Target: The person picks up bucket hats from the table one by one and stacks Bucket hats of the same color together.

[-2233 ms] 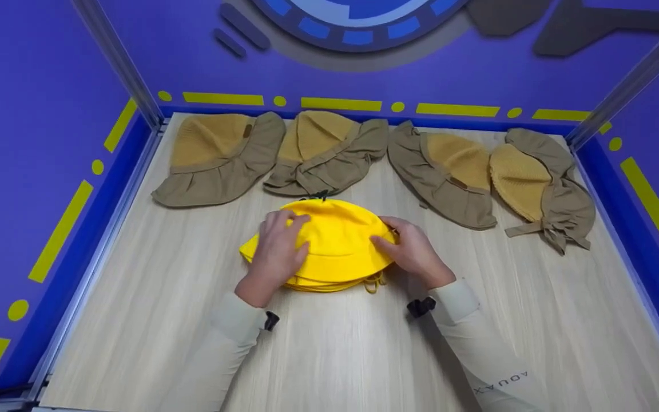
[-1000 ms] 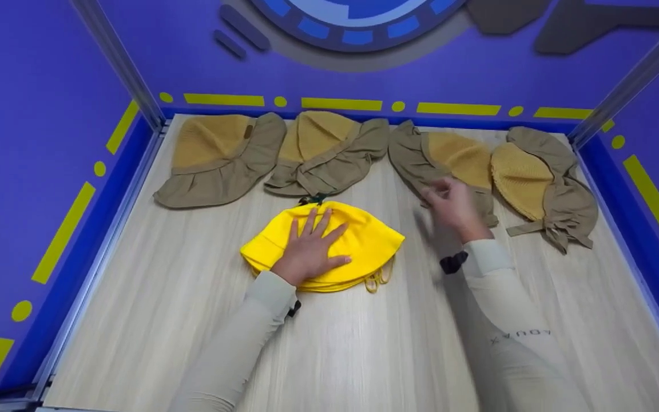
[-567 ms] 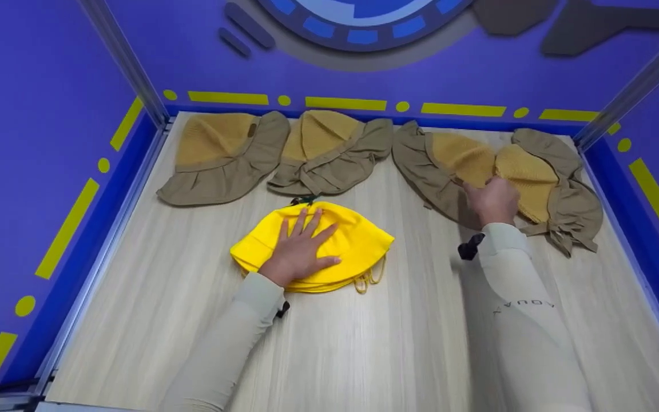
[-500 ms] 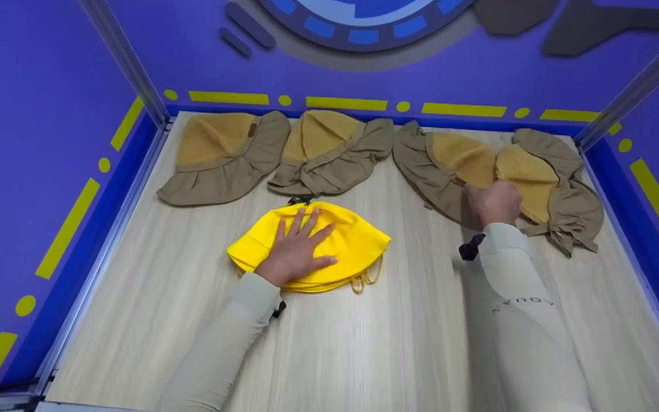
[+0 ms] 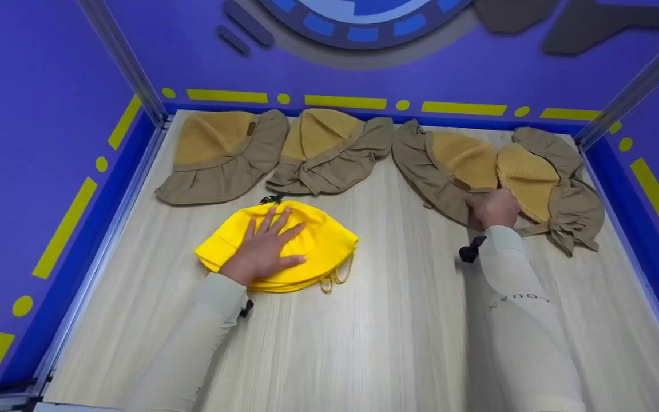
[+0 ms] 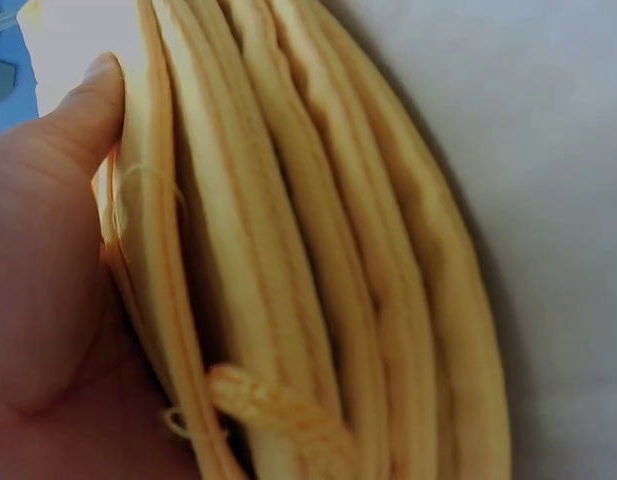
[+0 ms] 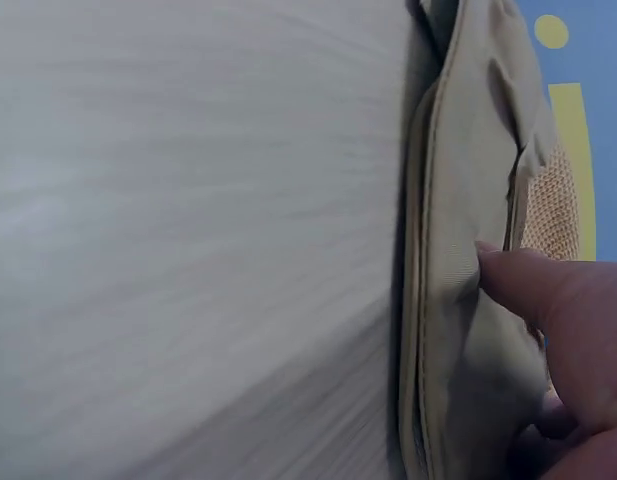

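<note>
My left hand [image 5: 262, 250] lies with fingers spread on top of a stack of yellow bucket hats [image 5: 324, 246], left of the middle of the table. In the left wrist view several layered yellow brims [image 6: 298, 250] show beside the thumb [image 6: 93, 110]. A thin yellow cord [image 5: 341, 274] loops out at the stack's right side. Back right, my right hand [image 5: 496, 207] grips the front brim of a sun hat [image 5: 460, 154] with a straw-coloured crown and khaki brim. The right wrist view has the thumb [image 7: 518, 280] pressing on that brim [image 7: 453, 250]; the other fingers are mostly hidden.
A similar sun hat [image 5: 527, 171] with a tied bow adjoins the held one on the right. Two more, a left-hand sun hat [image 5: 215, 143] and a middle sun hat [image 5: 326, 140], lie along the back wall [image 5: 352, 74]. Blue side panels enclose the wooden table [image 5: 364, 355].
My left hand has slid the yellow stack leftward with fingers spread. The right hand left the stack, reached to the back right sun hat and took hold of its brim.
</note>
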A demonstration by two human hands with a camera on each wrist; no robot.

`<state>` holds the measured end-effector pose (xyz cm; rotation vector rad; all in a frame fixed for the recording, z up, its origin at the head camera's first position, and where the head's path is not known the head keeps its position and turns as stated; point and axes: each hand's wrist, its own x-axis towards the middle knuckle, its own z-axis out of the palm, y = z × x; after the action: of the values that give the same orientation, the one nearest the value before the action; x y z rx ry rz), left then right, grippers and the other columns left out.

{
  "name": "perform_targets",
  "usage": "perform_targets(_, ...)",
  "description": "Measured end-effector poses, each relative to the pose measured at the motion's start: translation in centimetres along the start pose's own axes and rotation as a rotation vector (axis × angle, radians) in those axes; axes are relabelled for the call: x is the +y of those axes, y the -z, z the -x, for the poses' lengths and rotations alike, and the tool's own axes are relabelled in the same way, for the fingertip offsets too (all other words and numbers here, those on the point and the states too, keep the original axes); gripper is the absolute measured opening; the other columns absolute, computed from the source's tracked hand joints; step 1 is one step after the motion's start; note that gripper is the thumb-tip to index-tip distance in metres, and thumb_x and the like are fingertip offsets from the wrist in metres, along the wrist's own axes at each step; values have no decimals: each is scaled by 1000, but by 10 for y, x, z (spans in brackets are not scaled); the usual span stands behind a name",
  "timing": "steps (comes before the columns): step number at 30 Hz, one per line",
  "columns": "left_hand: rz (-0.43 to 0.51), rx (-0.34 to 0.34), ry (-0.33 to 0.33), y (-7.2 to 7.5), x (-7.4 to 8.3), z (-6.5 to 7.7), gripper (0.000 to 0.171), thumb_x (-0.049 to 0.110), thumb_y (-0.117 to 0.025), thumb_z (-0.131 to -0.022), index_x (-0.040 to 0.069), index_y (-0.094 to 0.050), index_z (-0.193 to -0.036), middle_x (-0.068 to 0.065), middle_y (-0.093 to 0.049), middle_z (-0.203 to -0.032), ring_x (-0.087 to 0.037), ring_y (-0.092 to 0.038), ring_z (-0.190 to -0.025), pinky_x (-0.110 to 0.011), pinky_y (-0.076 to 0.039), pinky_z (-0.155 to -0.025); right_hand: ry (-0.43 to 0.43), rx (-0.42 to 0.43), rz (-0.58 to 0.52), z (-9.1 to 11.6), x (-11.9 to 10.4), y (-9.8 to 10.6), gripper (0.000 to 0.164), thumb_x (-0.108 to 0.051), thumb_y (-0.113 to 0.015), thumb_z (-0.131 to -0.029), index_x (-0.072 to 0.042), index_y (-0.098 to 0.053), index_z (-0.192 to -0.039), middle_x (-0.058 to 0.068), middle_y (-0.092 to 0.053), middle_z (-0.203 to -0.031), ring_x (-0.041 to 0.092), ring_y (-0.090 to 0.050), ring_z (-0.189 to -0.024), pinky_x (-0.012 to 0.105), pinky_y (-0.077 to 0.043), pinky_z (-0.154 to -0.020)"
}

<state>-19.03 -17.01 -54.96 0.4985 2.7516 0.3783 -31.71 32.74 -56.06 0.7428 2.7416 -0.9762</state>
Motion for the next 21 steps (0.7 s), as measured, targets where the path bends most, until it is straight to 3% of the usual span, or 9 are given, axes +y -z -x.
perform_targets(5,21,0,-19,3,-8,1,78,68,-49,-98,33,-24,-163,-5,-2,-175,-36,7,-161,-68,1,-124,85,2,-65,1,-3,3,81,-30,-74,-88,12,-33,-145,33,-49,-141,43,-50,-130,54,-44,-109)
perform_targets(8,35,16,-21,4,-16,1,78,68,-50,-98,32,-26,-163,-5,-3,-174,-36,6,-161,-68,1,-124,131,8,-103,4,-5,4,79,-35,-70,-91,11,-34,-145,33,-48,-143,44,-48,-133,54,-40,-113)
perform_targets(11,48,22,-15,7,-23,1,79,68,-51,-97,32,-27,-163,-4,-3,-175,-36,6,-161,-68,2,-124,151,34,-123,7,-5,5,67,-47,-62,-97,7,-48,-134,27,-56,-131,38,-53,-119,51,-46,-102)
perform_targets(13,58,18,-10,9,-27,0,79,68,-51,-97,32,-27,-163,-3,-2,-175,-35,7,-161,-67,3,-124,168,65,-132,11,-3,7,65,-51,-57,-100,5,-54,-132,27,-58,-132,38,-55,-119,51,-47,-102)
perform_targets(16,61,8,-6,8,-28,-1,79,69,-50,-97,33,-26,-163,-2,0,-175,-34,8,-161,-66,4,-124,210,130,-142,17,1,10,51,-46,-57,-102,3,-58,-117,21,-61,-105,36,-57,-97,46,-48,-84)
perform_targets(17,63,9,-6,8,-28,-1,79,69,-50,-97,33,-26,-163,-2,0,-175,-34,8,-161,-66,4,-124,225,150,-147,19,2,11,51,-45,-57,-102,2,-59,-121,18,-63,-102,34,-58,-94,45,-48,-83)
perform_targets(21,72,31,1,6,-27,-2,80,70,-52,-96,31,-30,-162,-1,-3,-175,-33,5,-161,-66,3,-125,289,253,-173,26,3,17,48,-47,-59,-101,-3,-62,-121,0,-50,-76,21,-48,-72,34,-38,-68)
